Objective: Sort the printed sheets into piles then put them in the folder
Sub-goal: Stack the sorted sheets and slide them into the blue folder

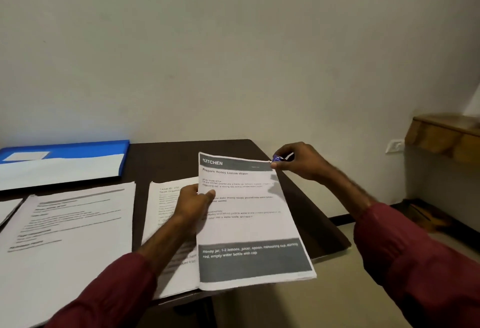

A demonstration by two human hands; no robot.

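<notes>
Head view, and the sorting looks well along: one printed pile (166, 197) lies right under the left hand (193, 201), a bigger pile (65, 223) sits out beyond its fingers (209, 194), and the blue folder (78, 149) lies open further off on the worktop (168, 161). Filing is not yet done, I'd say. Left fingers pinch the KITCHEN sheets (249, 223) at their side edge, thumb on top. Right hand (301, 161), fingers closed on a small blue thing (277, 158), maybe a clip, right at the sheets' top corner
</notes>
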